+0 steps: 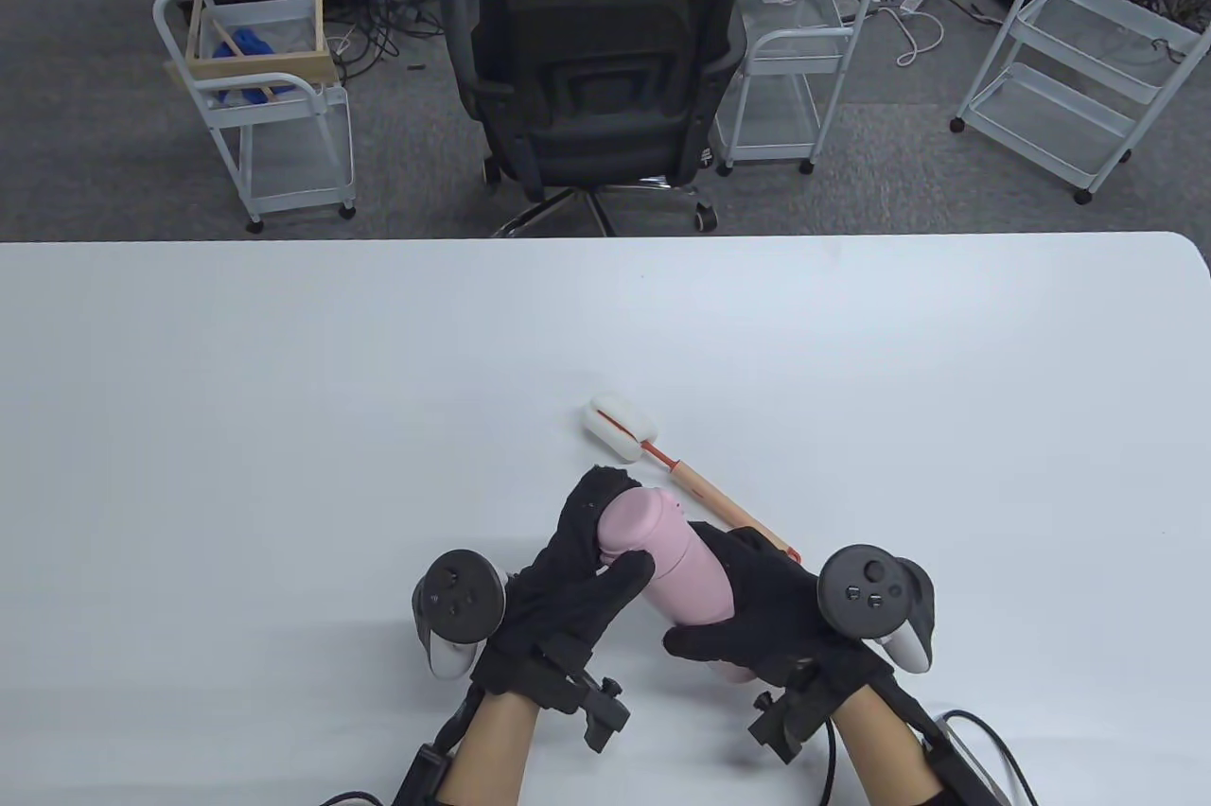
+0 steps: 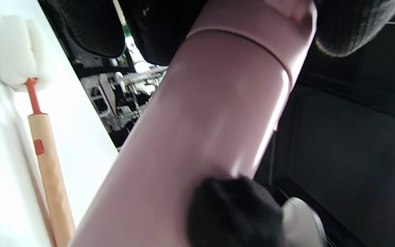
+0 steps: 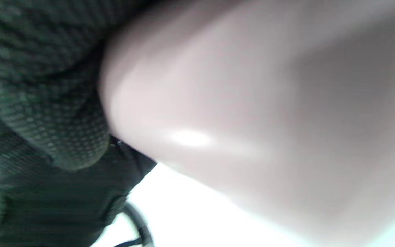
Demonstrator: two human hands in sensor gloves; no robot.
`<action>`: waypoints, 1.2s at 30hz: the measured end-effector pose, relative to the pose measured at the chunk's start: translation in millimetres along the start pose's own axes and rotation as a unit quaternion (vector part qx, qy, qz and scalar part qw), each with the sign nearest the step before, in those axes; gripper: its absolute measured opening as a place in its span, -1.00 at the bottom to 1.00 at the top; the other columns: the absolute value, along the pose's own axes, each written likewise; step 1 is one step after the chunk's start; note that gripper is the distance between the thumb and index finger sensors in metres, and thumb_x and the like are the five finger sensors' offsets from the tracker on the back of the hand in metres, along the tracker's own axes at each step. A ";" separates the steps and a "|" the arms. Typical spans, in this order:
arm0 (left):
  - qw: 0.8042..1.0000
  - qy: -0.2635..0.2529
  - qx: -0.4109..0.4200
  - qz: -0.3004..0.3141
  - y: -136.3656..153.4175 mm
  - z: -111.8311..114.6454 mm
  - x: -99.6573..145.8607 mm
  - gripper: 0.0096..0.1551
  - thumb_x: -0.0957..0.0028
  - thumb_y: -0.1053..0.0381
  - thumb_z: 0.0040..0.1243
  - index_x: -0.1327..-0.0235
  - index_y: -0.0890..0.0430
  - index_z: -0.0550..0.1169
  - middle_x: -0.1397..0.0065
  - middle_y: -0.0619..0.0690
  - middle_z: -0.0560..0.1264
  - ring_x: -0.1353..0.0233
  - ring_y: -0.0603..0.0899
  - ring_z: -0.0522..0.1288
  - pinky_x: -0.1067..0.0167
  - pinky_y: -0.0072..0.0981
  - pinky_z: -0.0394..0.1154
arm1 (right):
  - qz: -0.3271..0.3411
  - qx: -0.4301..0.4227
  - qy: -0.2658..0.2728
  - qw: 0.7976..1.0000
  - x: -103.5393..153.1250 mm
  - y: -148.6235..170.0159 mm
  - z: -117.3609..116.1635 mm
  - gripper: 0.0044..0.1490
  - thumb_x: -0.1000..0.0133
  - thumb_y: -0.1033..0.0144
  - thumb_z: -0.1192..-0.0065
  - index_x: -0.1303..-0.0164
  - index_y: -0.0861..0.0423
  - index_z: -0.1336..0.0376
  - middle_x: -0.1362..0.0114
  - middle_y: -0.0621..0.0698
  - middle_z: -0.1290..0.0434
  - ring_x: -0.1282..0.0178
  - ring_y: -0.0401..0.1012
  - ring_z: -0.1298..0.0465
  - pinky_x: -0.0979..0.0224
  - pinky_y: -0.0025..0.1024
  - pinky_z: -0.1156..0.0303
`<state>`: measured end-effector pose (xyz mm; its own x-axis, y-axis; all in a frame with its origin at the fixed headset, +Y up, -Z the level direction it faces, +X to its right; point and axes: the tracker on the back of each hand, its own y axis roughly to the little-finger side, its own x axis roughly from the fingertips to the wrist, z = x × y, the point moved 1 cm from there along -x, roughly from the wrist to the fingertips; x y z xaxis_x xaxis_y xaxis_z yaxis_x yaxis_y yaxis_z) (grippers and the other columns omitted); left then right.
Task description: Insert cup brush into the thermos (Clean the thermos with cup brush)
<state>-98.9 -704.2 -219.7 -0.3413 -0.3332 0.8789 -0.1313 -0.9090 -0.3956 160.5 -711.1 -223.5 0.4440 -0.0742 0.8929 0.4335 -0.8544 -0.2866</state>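
A pink thermos (image 1: 672, 565) with its lid on is held tilted above the white table (image 1: 284, 418) near the front edge. My left hand (image 1: 587, 551) grips its lid end; my right hand (image 1: 747, 612) grips its body and base. The thermos fills the left wrist view (image 2: 197, 137) and the right wrist view (image 3: 269, 113). The cup brush (image 1: 681, 475), with a white sponge head (image 1: 620, 428) and a wooden handle, lies on the table just behind the thermos, its handle end hidden behind my right hand. It also shows in the left wrist view (image 2: 46, 161).
A black office chair (image 1: 596, 87) stands beyond the table's far edge. White wire carts (image 1: 274, 106) stand on the carpet behind, left and right. Nothing else lies on the table.
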 end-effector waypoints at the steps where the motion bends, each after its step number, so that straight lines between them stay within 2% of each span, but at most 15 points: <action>1: 1.000 0.012 0.005 0.009 0.3 -1.8 0.4 0.13 -0.29 -0.43 0.17 -0.78 0.18 -0.02 -0.78 0.23 0.16 -0.70 0.35 0.34 -0.44 0.38 0.35 | 0.005 -0.017 -0.019 1.000 -1.9 2.0 -0.1 0.32 0.27 -0.46 -0.50 -0.57 0.05 -0.10 -0.45 0.17 -0.27 -0.37 0.12 -0.37 -0.44 0.15 -0.35; 6: 0.996 0.071 0.036 0.044 0.7 -7.7 1.3 0.10 -0.24 -0.46 0.23 -0.81 0.03 0.04 -0.84 0.13 0.15 -0.77 0.34 0.27 -0.47 0.44 0.32 | 0.012 -0.071 -0.126 0.989 -8.5 9.7 -9.3 0.30 0.23 -0.44 -0.49 -0.59 0.05 -0.09 -0.47 0.18 -0.25 -0.39 0.13 -0.36 -0.46 0.16 -0.33; 10: 0.991 0.115 0.031 0.063 -1.6 -8.7 1.2 0.04 -0.23 -0.44 0.28 -0.79 -0.08 0.09 -0.85 0.04 0.15 -0.79 0.31 0.25 -0.49 0.46 0.29 | 0.012 -0.111 -0.181 0.977 -11.0 14.1 -17.2 0.30 0.20 -0.44 -0.48 -0.60 0.06 -0.08 -0.47 0.18 -0.24 -0.39 0.14 -0.36 -0.46 0.16 -0.34; 13: 0.990 0.127 0.028 0.061 -1.9 -8.6 0.9 -0.01 -0.26 -0.39 0.29 -0.79 -0.09 0.09 -0.84 0.03 0.16 -0.76 0.28 0.31 -0.49 0.45 0.30 | 0.009 -0.129 -0.198 0.972 -11.7 16.7 -19.2 0.30 0.20 -0.43 -0.48 -0.61 0.07 -0.07 -0.48 0.19 -0.24 -0.39 0.14 -0.36 -0.47 0.17 -0.33; 20: 0.992 0.120 -0.013 0.042 -8.3 -7.0 1.0 -0.03 -0.32 -0.31 0.16 -0.79 0.07 0.03 -0.80 0.21 0.09 -0.68 0.42 0.29 -0.48 0.35 0.32 | 0.002 -0.086 -0.152 0.985 -10.2 12.9 -18.0 0.30 0.21 -0.43 -0.50 -0.58 0.08 -0.10 -0.46 0.20 -0.26 -0.37 0.15 -0.38 -0.45 0.17 -0.35; 26: 0.994 0.069 -0.089 -0.004 -8.1 -5.6 3.1 -0.01 -0.30 -0.34 0.08 -0.78 0.13 0.03 -0.77 0.27 0.11 -0.57 0.43 0.36 -0.45 0.38 0.32 | -0.002 0.036 -0.058 0.998 -4.6 1.6 -14.2 0.30 0.23 -0.44 -0.50 -0.57 0.07 -0.11 -0.44 0.19 -0.28 -0.36 0.14 -0.38 -0.44 0.16 -0.36; 31: 0.988 0.008 -0.143 -0.050 -7.3 -3.1 5.6 0.00 -0.29 -0.40 0.07 -0.75 0.16 0.09 -0.72 0.29 0.19 -0.50 0.41 0.43 -0.40 0.40 0.35 | -0.005 0.125 -0.002 0.992 -0.5 -8.5 -17.5 0.30 0.24 -0.44 -0.49 -0.56 0.07 -0.11 -0.44 0.18 -0.28 -0.35 0.13 -0.39 -0.44 0.16 -0.36; 36: 0.975 -0.028 -0.195 -0.098 -7.4 -0.2 7.7 0.00 -0.30 -0.43 0.03 -0.74 0.19 0.14 -0.67 0.33 0.24 -0.46 0.38 0.48 -0.37 0.39 0.37 | -0.001 0.203 0.040 0.978 1.9 -15.2 -22.6 0.29 0.25 -0.45 -0.49 -0.55 0.05 -0.11 -0.43 0.17 -0.28 -0.35 0.12 -0.39 -0.44 0.15 -0.36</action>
<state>-100.7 -700.0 -210.0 -0.2247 -0.1863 0.9565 -0.5370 -0.7954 -0.2811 137.0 -709.9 -209.7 0.3880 -0.1270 0.9129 0.7166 -0.5812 -0.3855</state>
